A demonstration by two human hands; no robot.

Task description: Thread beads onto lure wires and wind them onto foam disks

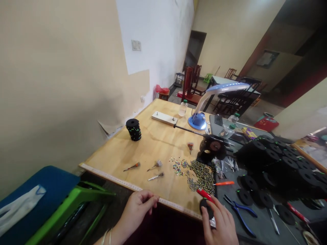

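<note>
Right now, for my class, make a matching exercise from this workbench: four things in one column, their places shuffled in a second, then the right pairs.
Things
1. desk lamp
2. blue-handled pliers
3. red-handled tool
4. black spool stack

Places
A. held in the right hand
B. lying on the grey mat
C. on the far side of the wooden table, beside a clear bottle
D. standing on the table's side nearest the wall

Pairs: 1-C, 2-B, 3-A, 4-D
</note>
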